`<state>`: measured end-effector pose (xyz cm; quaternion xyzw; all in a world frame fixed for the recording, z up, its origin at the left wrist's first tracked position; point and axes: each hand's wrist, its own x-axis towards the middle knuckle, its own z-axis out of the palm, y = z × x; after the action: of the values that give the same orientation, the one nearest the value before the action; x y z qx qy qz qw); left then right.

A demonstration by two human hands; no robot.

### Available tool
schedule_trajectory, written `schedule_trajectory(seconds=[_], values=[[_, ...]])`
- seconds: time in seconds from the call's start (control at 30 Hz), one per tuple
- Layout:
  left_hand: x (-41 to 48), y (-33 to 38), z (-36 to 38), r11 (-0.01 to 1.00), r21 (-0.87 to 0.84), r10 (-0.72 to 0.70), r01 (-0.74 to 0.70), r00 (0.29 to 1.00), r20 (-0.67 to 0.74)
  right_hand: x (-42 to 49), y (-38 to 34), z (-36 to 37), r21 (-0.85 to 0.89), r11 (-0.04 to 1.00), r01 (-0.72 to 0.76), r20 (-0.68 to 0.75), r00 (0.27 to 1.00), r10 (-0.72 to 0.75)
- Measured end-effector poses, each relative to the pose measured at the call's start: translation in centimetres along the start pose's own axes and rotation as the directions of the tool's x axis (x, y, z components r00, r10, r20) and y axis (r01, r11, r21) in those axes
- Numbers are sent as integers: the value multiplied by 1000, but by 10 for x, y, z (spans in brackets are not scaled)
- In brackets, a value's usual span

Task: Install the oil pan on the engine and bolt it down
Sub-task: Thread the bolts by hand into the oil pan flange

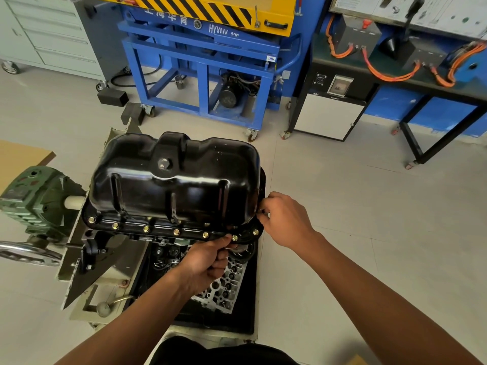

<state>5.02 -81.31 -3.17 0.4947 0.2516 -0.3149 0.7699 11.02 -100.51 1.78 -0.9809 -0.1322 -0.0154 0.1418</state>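
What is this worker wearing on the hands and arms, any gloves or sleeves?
No gloves: the left hand and right hand are bare, with no rings, watch or wristband in view. Both forearms are bare as far as the picture's lower edge, so no sleeves show. A dark garment shows at the bottom, between the arms.

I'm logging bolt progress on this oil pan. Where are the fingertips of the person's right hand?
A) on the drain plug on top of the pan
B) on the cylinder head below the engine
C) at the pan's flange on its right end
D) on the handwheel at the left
C: the right hand pinches something small, likely a bolt, against the right-end flange of the oil pan.
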Motion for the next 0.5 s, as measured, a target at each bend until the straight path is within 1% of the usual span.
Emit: schedule_trajectory(seconds=[0.1, 0.27, 0.5], values=[[0, 0, -1, 1000, 0, -1, 1, 1000, 0, 0, -1, -1, -6, 1000, -4, -11, 1000, 4], [1, -1, -2, 1000, -2, -3, 3, 1000, 4, 0, 0, -1, 10, 1000, 22, 21, 1000, -23], [-1, 0, -1, 1000, 7, -12, 12, 1000, -9, 1, 0, 0, -26, 1000, -2, 8, 1000, 2]])
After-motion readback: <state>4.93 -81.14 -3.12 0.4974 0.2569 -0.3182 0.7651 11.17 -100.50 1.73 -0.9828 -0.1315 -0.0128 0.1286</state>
